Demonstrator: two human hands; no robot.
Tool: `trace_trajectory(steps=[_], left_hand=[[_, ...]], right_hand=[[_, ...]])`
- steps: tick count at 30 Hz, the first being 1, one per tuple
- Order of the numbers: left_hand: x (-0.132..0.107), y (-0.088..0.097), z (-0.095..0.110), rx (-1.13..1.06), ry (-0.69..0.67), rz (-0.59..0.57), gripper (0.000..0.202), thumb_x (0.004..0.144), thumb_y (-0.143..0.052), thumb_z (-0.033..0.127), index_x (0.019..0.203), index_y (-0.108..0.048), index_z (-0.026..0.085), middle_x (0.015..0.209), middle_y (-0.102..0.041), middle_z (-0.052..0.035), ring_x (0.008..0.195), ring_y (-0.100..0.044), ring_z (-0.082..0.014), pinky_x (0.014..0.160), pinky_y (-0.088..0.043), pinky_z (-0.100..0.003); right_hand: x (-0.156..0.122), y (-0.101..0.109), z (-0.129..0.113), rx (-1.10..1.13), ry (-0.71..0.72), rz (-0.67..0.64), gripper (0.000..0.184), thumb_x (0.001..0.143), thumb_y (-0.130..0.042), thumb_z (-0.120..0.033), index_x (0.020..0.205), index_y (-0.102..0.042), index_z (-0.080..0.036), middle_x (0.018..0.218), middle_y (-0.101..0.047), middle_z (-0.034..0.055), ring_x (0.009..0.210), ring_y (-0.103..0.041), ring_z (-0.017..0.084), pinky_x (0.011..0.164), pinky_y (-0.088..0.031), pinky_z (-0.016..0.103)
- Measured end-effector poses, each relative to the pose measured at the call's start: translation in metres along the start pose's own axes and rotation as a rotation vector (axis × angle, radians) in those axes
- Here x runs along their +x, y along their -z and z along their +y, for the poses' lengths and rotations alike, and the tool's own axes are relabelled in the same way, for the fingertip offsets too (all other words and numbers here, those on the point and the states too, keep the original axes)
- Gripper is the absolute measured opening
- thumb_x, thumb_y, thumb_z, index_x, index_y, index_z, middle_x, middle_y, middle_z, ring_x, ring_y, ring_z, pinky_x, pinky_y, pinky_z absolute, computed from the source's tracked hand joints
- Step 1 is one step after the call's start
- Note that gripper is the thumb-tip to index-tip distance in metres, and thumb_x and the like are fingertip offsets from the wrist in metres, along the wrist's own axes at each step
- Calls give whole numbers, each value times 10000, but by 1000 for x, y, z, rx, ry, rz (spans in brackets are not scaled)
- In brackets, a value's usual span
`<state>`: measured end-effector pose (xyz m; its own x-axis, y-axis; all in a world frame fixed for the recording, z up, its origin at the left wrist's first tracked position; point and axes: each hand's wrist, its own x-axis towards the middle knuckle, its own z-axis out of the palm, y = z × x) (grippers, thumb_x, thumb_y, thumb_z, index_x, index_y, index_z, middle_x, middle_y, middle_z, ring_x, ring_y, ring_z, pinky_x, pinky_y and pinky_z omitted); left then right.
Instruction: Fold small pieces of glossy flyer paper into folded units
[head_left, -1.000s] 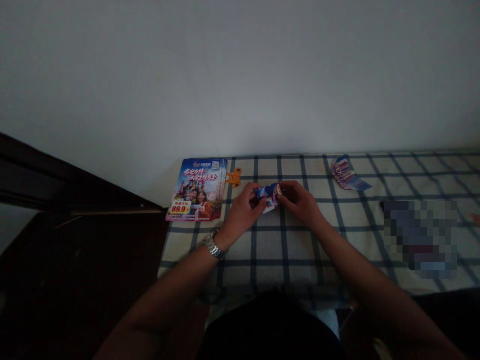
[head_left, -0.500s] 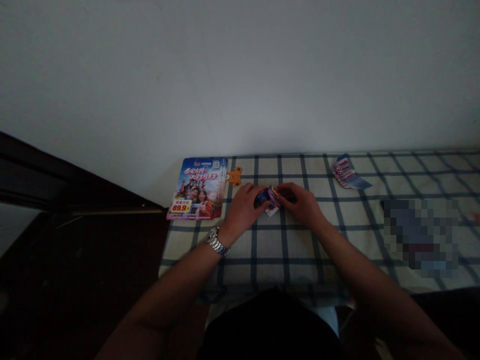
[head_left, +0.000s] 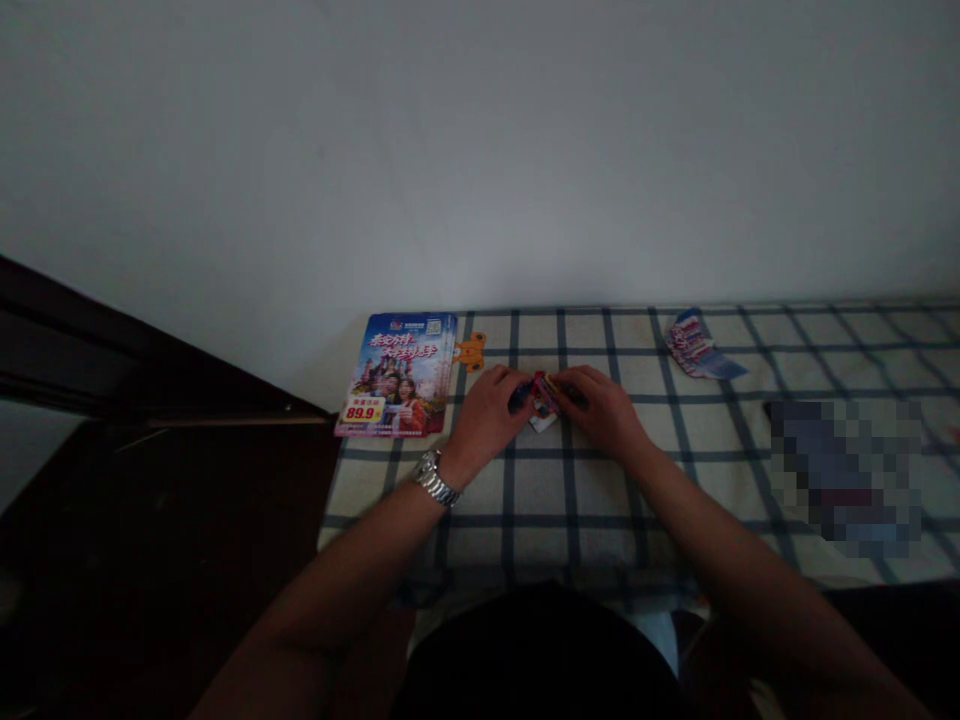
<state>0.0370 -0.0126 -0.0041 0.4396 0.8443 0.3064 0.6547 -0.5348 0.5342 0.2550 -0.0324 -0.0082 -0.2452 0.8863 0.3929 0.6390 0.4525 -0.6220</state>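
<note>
Since the earlier frames the leaflet (head_left: 541,400) has been folded smaller and the two hands have drawn closer together over it. Checked surface (head_left: 555,490): carries everything shown. Flyer stack (head_left: 396,375): lies flat at the surface's far left corner. Left hand (head_left: 484,415) and right hand (head_left: 604,408): fingers of both pinch the leaflet, which sits between them, low against the surface. Folded pile (head_left: 694,345): well apart, far right. Orange figure (head_left: 471,351): just beside the stack. Watch (head_left: 433,477): on the left wrist.
</note>
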Motion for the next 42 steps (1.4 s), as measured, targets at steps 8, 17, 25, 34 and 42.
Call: trace_trajectory(steps=[8,17,25,34,42], left_hand=[[1,-1,0,7,-13,27,189,936,-684,205,1124,-668,205,1071,-637,-51,1051,-615,-229,939,-537,-375],[0,-3,1,6,-10,38,188,928,-676,177,1111,-642,197,1072,-633,-49,1035,-613,-224,919,-539,-371],[0,-2,3,27,-4,37,129,952,-645,185,1079,-630,196,1065,-627,-51,1026,-606,-224,912,-533,-378],[0,-3,2,36,7,30,144,950,-627,172,1089,-621,211,1078,-625,-54,1031,-606,-227,916,-531,-384],[0,-2,4,31,3,30,123,953,-629,176,1072,-628,207,1060,-619,-45,1015,-603,-216,914,-528,-367]], right_hand=[[-1,-3,-3,-62,53,-24,302,933,-731,-320,1218,-685,-229,1123,-707,125,1042,-669,297,916,-567,450],[-3,-4,-5,-177,78,-34,324,971,-636,-222,1295,-646,-229,1167,-718,123,1066,-660,307,941,-555,468],[-4,-8,1,-215,148,-44,331,1010,-560,-197,1330,-640,-226,1221,-693,127,1085,-637,293,956,-557,464],[-2,-4,-5,-236,187,-81,315,1019,-568,-222,1314,-676,-253,1300,-667,125,1106,-614,294,973,-554,498],[-2,-3,-6,-226,186,-95,269,1030,-570,-250,1276,-678,-240,1312,-692,99,1129,-627,287,989,-548,483]])
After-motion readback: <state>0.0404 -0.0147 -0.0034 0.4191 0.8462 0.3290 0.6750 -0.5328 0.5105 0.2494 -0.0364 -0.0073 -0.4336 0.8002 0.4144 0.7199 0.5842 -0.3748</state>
